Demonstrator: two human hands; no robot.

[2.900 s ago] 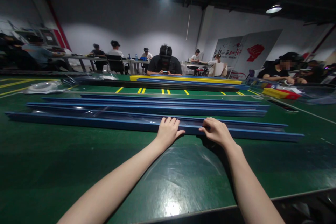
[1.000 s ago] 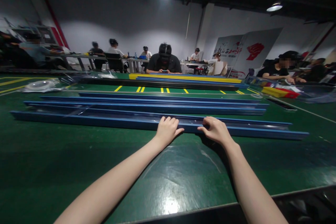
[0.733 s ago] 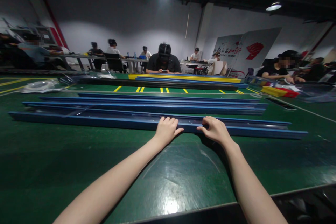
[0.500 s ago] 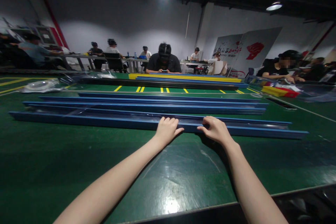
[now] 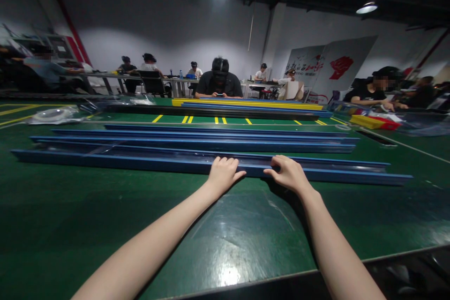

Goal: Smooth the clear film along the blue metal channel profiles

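A long blue U-shaped channel [image 5: 140, 162] lies across the green table in front of me, its open side up, with clear plastic film inside. My left hand [image 5: 225, 174] is closed over its near wall, fingers inside and thumb stretched along the outer side. To the right, my right hand [image 5: 287, 173] pinches the same wall, thumb in front and fingers curled over the edge. The fingertips of both hands are hidden in the channel. Right behind it lie more blue channels [image 5: 239, 143], roughly parallel.
Farther back are a black strip [image 5: 218, 112] and a yellow strip [image 5: 246, 104]. A plastic-wrapped coil [image 5: 52, 115] lies at left; yellow and red trays [image 5: 376, 122] and a dark flat device [image 5: 377, 138] are at right. A person [image 5: 218, 82] sits opposite; others work around.
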